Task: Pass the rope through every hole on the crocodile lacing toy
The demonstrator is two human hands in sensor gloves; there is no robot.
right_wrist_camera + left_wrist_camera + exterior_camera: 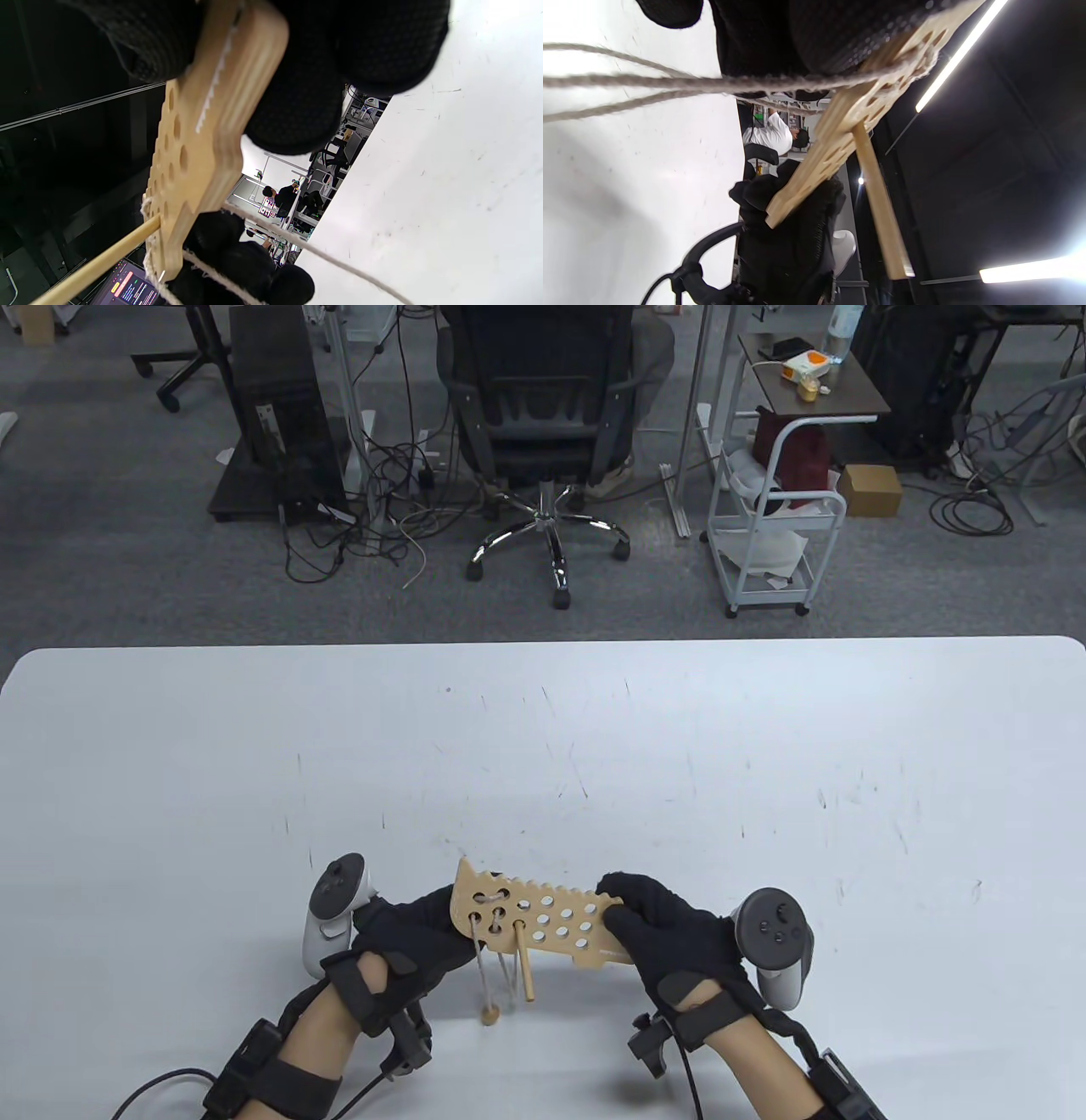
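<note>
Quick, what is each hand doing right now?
Left hand: grips one end of the crocodile board.
Right hand: grips the board's other end.

I see a tan toy [543, 918] with white-looking holes, beige rope [485, 971], black-gloved hands [670, 937], white scuffed worktop [543, 746].

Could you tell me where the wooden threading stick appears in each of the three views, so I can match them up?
Table view: the wooden stick hangs below the crocodile board, bottom centre.
Left wrist view: the stick runs from the board toward bottom right.
Right wrist view: the stick leaves the board toward bottom left.
Shared landmark: the board, gripped by the left hand and right hand.
</note>
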